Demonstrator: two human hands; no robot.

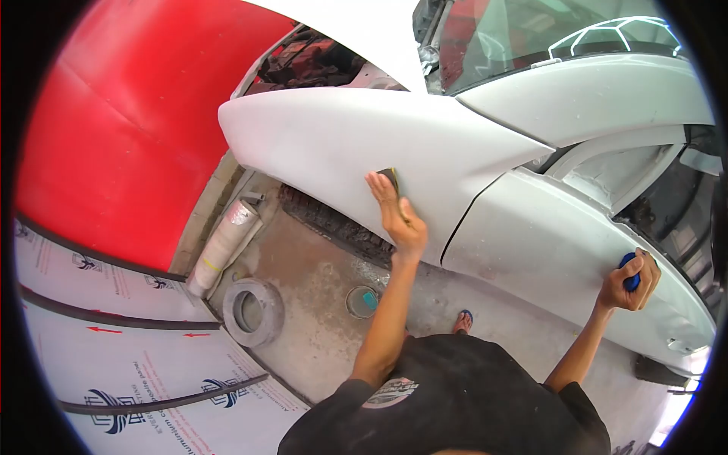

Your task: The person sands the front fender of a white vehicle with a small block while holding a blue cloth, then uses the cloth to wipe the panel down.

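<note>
My left hand is pressed to the pale grey front fender of a car, fingers closed over a dark, thin pad with a yellowish edge. The pad lies against the panel, partly hidden under the fingers. Off to the right, my right hand is wrapped round a blue rounded object, close by the upper edge of the front door. Only part of the blue object shows between the fingers, and I cannot tell its kind.
On the floor left of my arm are a round grey ring, a bucket with something turquoise inside and a wrapped roll. Printed wall panels and a red panel stand left. A sandaled foot shows below the car.
</note>
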